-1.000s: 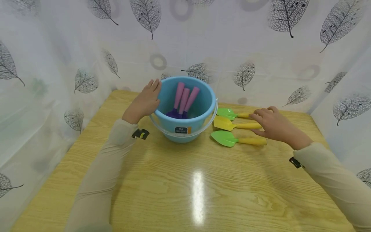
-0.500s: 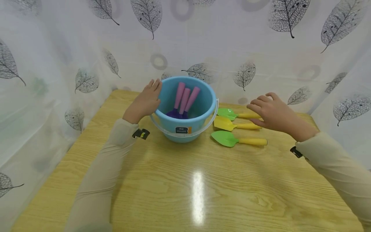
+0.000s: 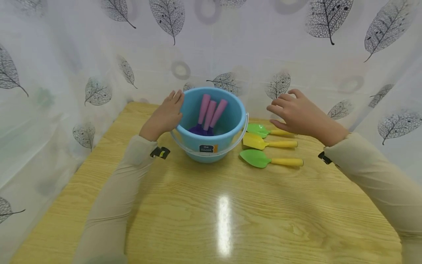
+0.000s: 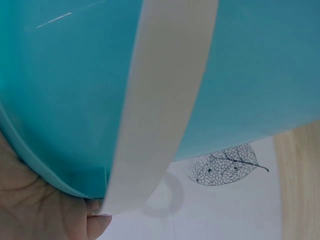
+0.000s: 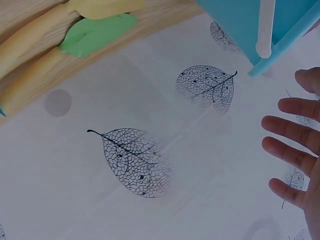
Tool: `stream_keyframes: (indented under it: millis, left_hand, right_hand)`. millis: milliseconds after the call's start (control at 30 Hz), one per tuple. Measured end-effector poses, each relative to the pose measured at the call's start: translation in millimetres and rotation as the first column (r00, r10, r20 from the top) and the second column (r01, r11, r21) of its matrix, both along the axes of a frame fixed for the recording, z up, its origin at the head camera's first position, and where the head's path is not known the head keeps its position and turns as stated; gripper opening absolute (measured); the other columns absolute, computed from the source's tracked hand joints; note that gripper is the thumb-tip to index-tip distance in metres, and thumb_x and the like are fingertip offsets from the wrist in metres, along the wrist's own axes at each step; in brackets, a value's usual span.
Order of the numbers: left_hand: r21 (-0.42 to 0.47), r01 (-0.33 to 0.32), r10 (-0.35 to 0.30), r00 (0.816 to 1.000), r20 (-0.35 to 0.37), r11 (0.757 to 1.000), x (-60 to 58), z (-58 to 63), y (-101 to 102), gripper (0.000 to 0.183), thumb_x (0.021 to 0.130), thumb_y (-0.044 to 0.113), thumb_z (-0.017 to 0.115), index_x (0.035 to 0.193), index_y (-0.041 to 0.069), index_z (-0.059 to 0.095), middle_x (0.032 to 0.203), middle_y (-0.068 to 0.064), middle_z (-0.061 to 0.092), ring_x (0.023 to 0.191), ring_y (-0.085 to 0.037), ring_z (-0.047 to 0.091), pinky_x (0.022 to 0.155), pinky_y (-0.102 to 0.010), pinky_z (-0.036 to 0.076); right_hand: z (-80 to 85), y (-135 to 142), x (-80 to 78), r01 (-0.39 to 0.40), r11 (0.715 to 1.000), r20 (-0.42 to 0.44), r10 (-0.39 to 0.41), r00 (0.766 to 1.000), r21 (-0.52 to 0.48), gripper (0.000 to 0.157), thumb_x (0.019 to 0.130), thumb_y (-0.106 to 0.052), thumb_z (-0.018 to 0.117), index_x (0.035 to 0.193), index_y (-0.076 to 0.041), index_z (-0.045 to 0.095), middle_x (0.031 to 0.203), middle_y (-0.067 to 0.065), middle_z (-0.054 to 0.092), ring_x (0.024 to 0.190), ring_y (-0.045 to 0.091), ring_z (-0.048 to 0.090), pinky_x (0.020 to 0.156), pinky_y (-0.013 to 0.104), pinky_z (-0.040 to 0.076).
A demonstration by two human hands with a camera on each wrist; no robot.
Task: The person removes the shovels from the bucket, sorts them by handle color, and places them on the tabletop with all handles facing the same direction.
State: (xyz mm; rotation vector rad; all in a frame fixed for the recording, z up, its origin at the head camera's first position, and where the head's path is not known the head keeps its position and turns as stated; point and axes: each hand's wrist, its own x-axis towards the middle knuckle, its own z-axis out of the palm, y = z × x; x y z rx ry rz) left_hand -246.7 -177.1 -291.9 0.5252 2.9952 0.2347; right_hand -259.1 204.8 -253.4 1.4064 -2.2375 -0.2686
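A light blue bucket [image 3: 224,139] stands on the table with its white handle [image 3: 211,154] hanging down in front. Inside it lean three tools with pink handles [image 3: 208,115] and purple lower ends. My left hand [image 3: 163,115] rests at the left rim, fingers extended; the left wrist view shows its palm [image 4: 40,212] against the rim. Over the trowels to the right hovers my right hand [image 3: 298,113], fingers spread and holding nothing. Below it lie a green trowel [image 3: 257,130], a yellow square-ended trowel [image 3: 254,140] and a nearer green trowel [image 3: 255,158], all yellow-handled.
A light wooden table [image 3: 184,212] carries everything. Directly behind its back edge hangs a white curtain [image 3: 244,47] printed with dark leaves, which also closes off the left and right sides.
My right hand has risen off the trowel handles and then moved left, toward the bucket. The left hand, the bucket and the trowels stay where they were.
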Motion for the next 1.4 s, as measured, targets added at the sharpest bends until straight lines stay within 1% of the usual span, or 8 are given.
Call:
stream_keyframes:
  millis: [233,400,633,733,900,1067,1267,1400]
  left_hand:
    - [0.003,-0.008,0.008,1.000,0.004,1.000,0.6,-0.3,0,0.062,0.099,0.014,0.031,0.147,-0.008,-0.001,0.156,-0.024,-0.005,0.145,-0.037,-0.009,0.121,-0.047,0.001]
    - [0.012,-0.026,0.026,1.000,0.015,1.000,0.1,-1.6,-1,0.062,0.099,0.014,0.030,0.148,-0.006,-0.002,0.157,-0.023,-0.006,0.145,-0.037,-0.010,0.121,-0.047,0.001]
    - [0.021,-0.033,0.033,0.999,0.024,0.999,-0.4,-3.9,-1,0.062,0.099,0.014,0.030,0.148,-0.006,-0.003,0.157,-0.022,-0.007,0.145,-0.037,-0.010,0.121,-0.047,0.000]
    - [0.029,-0.040,0.039,0.999,0.028,0.999,0.3,-3.5,0,0.063,0.099,0.015,0.030,0.148,-0.006,-0.003,0.157,-0.022,-0.007,0.145,-0.036,-0.011,0.121,-0.047,0.000]
    - [0.033,-0.049,0.048,0.998,0.029,0.998,1.0,-2.8,1,0.063,0.099,0.015,0.030,0.148,-0.005,-0.003,0.157,-0.021,-0.007,0.146,-0.035,-0.011,0.121,-0.046,0.000]
    - [0.034,-0.044,0.043,0.999,0.019,0.998,1.1,-2.0,0,0.063,0.099,0.015,0.031,0.148,-0.005,-0.001,0.157,-0.021,-0.006,0.146,-0.036,-0.010,0.121,-0.047,0.001]
    - [0.022,-0.032,0.032,0.999,0.010,0.999,-0.6,-2.5,0,0.062,0.099,0.015,0.030,0.148,-0.006,-0.002,0.157,-0.022,-0.007,0.146,-0.036,-0.011,0.121,-0.047,0.000]
    - [0.023,-0.032,0.031,0.999,0.012,0.999,-0.5,-2.3,0,0.062,0.099,0.014,0.030,0.148,-0.006,-0.002,0.157,-0.022,-0.007,0.145,-0.035,-0.011,0.121,-0.046,-0.001]
  right_hand:
    - [8.2,-29,-5.5,0.015,0.999,0.025,-0.016,1.000,0.039,0.032,0.082,-0.025,0.069,0.104,-0.002,0.065,0.099,0.017,0.067,0.094,0.035,0.061,0.088,0.055,0.046]
    - [7.9,-53,-12.9,0.015,0.997,0.046,-0.018,0.999,0.076,0.033,0.084,-0.027,0.068,0.108,-0.004,0.064,0.103,0.016,0.067,0.098,0.034,0.059,0.092,0.055,0.045]
    - [2.9,-85,-22.6,-0.001,0.992,0.075,-0.008,0.997,0.125,0.035,0.084,-0.027,0.068,0.111,-0.006,0.063,0.107,0.015,0.065,0.102,0.032,0.058,0.094,0.053,0.043]
    - [0.5,-97,-24.8,-0.009,0.990,0.085,-0.003,0.996,0.139,0.036,0.083,-0.025,0.069,0.113,-0.006,0.062,0.108,0.015,0.065,0.103,0.032,0.057,0.095,0.052,0.043]
    - [-5.4,-113,-30.1,-0.027,0.990,0.126,0.009,0.992,0.138,0.036,0.083,-0.020,0.069,0.116,-0.007,0.063,0.110,0.014,0.065,0.104,0.031,0.057,0.095,0.050,0.044]
    - [-13.8,-124,-38.0,-0.045,0.988,0.135,0.025,0.990,0.149,0.037,0.083,-0.018,0.070,0.117,-0.006,0.063,0.112,0.014,0.064,0.106,0.031,0.057,0.094,0.049,0.045]
    - [-20.9,-134,-45.8,-0.050,0.986,0.157,0.024,0.987,0.160,0.035,0.081,-0.014,0.070,0.115,-0.007,0.063,0.109,0.012,0.065,0.104,0.030,0.057,0.091,0.048,0.046]
    - [-24.6,-140,-48.8,-0.030,0.982,0.186,-0.006,0.983,0.189,0.032,0.082,-0.011,0.067,0.114,-0.008,0.064,0.110,0.011,0.066,0.102,0.029,0.057,0.088,0.045,0.045]
